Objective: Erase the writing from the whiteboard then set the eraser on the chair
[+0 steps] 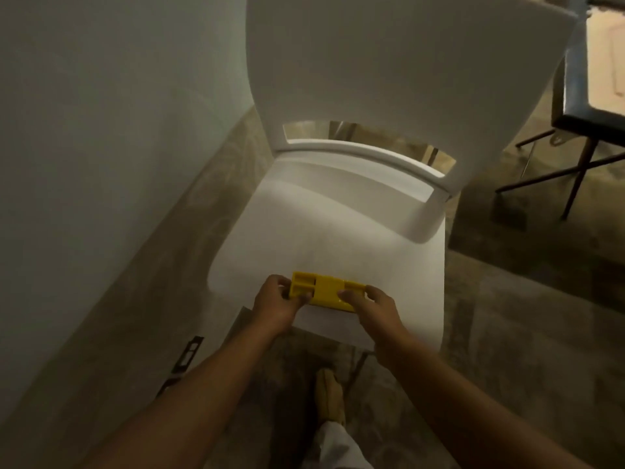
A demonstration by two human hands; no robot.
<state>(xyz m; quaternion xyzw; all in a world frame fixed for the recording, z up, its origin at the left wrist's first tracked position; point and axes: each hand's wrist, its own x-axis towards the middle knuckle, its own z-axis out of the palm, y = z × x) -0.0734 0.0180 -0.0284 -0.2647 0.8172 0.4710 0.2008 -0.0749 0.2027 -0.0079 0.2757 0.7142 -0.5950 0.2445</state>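
A yellow plastic eraser [327, 290] lies flat near the front edge of a white chair's seat [338, 231]. My left hand [277, 306] grips its left end and my right hand [373, 308] grips its right end, fingers curled over the top. The chair's tall white backrest [389, 62] rises at the far side, with a slot between back and seat. No whiteboard is in view.
A pale wall [101, 130] runs close along the left, with a dark socket plate [187, 358] low on it. A dark-framed table with crossed legs [575, 157] stands at the right. My foot [329, 397] is on the patterned floor below the seat.
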